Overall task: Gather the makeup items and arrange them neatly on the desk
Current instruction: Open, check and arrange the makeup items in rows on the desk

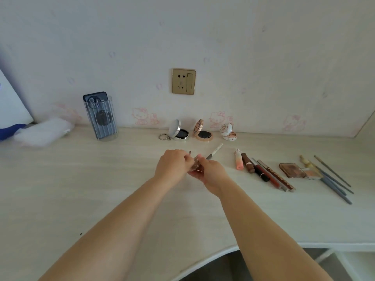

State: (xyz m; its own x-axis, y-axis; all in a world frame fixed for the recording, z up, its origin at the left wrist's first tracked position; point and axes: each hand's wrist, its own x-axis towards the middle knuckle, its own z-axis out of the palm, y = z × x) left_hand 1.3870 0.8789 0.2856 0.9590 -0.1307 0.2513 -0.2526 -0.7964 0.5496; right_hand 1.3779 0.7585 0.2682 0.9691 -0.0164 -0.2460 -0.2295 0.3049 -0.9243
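Note:
Both hands meet over the middle of the desk around a small clear makeup case. My left hand pinches its top, and my right hand cups it from below. A white pen-like liner lies just behind my right hand. Three open compacts stand at the back: silver, rose-gold, small floral. To the right lie a pink tube, brown lip tubes, dark liners, an eyeshadow palette and brushes.
A clear ribbed cup with a phone in it stands at the back left, beside a white plastic bag. A gold wall socket sits above the compacts. The desk's curved front edge runs below my arms.

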